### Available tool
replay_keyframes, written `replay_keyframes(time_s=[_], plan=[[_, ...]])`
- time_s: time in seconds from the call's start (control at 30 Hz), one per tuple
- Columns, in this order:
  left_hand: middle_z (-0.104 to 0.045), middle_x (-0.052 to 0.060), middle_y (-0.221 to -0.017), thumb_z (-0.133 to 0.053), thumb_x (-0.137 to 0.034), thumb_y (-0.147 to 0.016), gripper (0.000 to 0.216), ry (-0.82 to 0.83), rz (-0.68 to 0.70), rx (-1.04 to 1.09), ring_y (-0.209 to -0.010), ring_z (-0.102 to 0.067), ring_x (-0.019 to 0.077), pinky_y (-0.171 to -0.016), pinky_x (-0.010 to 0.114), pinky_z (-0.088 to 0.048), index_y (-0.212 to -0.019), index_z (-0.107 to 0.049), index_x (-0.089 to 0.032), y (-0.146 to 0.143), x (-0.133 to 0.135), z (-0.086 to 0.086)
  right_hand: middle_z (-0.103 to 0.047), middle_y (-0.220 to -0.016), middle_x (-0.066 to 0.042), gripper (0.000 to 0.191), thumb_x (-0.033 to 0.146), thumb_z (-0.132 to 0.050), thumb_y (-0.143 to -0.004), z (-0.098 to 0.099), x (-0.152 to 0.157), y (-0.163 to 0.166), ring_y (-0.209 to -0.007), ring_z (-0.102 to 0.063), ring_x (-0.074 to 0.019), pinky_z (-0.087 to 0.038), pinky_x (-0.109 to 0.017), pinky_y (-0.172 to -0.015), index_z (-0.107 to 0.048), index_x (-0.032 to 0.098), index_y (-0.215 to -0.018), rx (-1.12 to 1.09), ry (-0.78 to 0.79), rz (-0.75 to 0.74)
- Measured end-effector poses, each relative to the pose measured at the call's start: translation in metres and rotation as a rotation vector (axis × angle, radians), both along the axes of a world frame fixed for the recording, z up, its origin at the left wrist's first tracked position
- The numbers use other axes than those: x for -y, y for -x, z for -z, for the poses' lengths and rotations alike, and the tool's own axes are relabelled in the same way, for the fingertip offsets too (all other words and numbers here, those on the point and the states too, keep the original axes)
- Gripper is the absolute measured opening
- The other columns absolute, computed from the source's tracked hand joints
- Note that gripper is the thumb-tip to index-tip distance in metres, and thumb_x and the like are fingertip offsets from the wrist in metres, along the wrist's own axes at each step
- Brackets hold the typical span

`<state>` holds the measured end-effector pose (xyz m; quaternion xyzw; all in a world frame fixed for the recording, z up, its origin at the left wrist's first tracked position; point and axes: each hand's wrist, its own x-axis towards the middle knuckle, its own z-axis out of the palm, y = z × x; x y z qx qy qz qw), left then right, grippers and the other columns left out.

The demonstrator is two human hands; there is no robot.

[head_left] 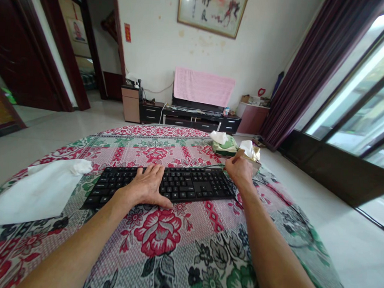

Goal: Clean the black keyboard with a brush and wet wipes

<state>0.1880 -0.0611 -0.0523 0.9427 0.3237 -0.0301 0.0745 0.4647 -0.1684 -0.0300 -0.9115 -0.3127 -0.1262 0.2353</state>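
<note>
A black keyboard [205,186] lies slightly askew on the patterned tablecloth [159,234]. Across its middle-left part rests my left hand [147,187], fingertips at the far edge and thumb over the near edge, gripping it. My right hand [241,169] is closed just beyond the keyboard's far right corner. What its fingers hold, if anything, is hidden. A thin dark cable [215,166] runs along the far edge up to that hand, and more black cable [286,201] trails off to its right. Directly behind the right hand stands a tissue box [254,161], partly covered by it.
A green tissue box [224,145] stands at the table's far side. White sheets [40,190], seemingly paper or cloth, lie at the left. Beyond the table, a low black cabinet [193,121] carries a screen under a pink towel [202,87]. A purple curtain [312,60] hangs at the right.
</note>
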Motion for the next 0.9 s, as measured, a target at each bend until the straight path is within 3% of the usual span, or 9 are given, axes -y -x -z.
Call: replay_keyframes(time_s=[0.07, 0.2, 0.3, 0.5, 0.6, 0.7, 0.9], plan=[[-0.013, 0.022, -0.155, -0.057, -0.081, -0.05, 0.133, 0.011, -0.001, -0.001, -0.142, -0.012, 0.0394, -0.112, 0.059, -0.014, -0.149, -0.012, -0.005, 0.001, -0.001, 0.0, -0.07, -0.078, -0.021, 0.039, 0.031, -0.041, -0.085, -0.002, -0.006, 0.015, -0.075, -0.066, -0.0284, -0.041, -0.031, -0.063, -0.072, 0.01, -0.075, 0.002, -0.035, -0.085], [-0.009, 0.018, -0.157, -0.052, -0.085, -0.053, 0.129, 0.041, 0.001, 0.032, -0.143, -0.008, 0.0395, -0.111, 0.062, -0.011, -0.15, -0.009, -0.012, 0.002, -0.005, 0.0, -0.07, -0.073, -0.01, 0.029, 0.029, -0.044, -0.086, 0.005, -0.022, 0.055, -0.07, -0.064, -0.0202, -0.039, -0.025, -0.063, -0.067, 0.015, -0.078, 0.002, -0.09, -0.472], [-0.013, 0.017, -0.157, -0.048, -0.083, -0.062, 0.115, 0.013, 0.01, 0.073, -0.142, -0.011, 0.039, -0.111, 0.061, -0.013, -0.15, -0.017, -0.015, 0.001, -0.005, -0.002, -0.07, -0.078, -0.007, 0.021, 0.026, -0.047, -0.085, 0.013, -0.028, 0.074, -0.071, -0.062, -0.0164, -0.038, -0.023, -0.065, -0.065, 0.017, -0.08, 0.033, -0.098, -0.678], [-0.041, 0.011, -0.146, -0.045, -0.056, -0.086, 0.058, -0.134, 0.071, 0.199, -0.136, -0.032, 0.0326, -0.107, 0.05, -0.028, -0.133, -0.046, -0.022, -0.003, -0.005, -0.003, -0.067, -0.074, -0.008, 0.02, 0.024, -0.047, -0.087, 0.016, -0.029, 0.081, -0.067, -0.061, -0.0161, -0.037, -0.024, -0.062, -0.062, 0.015, -0.076, -0.05, -0.033, -0.715], [-0.054, 0.012, -0.132, -0.049, -0.042, -0.088, 0.042, -0.198, 0.111, 0.288, -0.125, -0.046, 0.0289, -0.102, 0.045, -0.037, -0.123, -0.054, -0.019, -0.004, -0.008, 0.0, -0.067, -0.074, -0.006, 0.018, 0.022, -0.049, -0.086, 0.019, -0.031, 0.086, -0.068, -0.06, -0.0145, -0.04, -0.023, -0.065, -0.061, 0.016, -0.073, -0.128, -0.103, -0.846], [-0.061, 0.011, -0.119, -0.053, -0.032, -0.087, 0.031, -0.221, 0.12, 0.391, -0.111, -0.056, 0.0256, -0.096, 0.041, -0.044, -0.113, -0.059, -0.016, -0.006, -0.013, 0.006, -0.067, -0.078, -0.004, 0.017, 0.022, -0.05, -0.086, 0.023, -0.034, 0.091, -0.073, -0.061, -0.0141, -0.042, -0.023, -0.07, -0.061, 0.017, -0.074, -0.173, -0.248, -0.939], [-0.068, 0.008, -0.106, -0.06, -0.022, -0.083, 0.027, -0.226, 0.081, 0.614, -0.101, -0.061, 0.0224, -0.091, 0.036, -0.047, -0.109, -0.063, -0.018, -0.014, -0.012, 0.009, -0.065, -0.071, -0.001, 0.011, 0.023, -0.056, -0.082, 0.021, -0.033, 0.093, -0.066, -0.059, -0.0135, -0.043, -0.024, -0.065, -0.061, 0.018, -0.075, -0.233, -0.336, -0.895]])
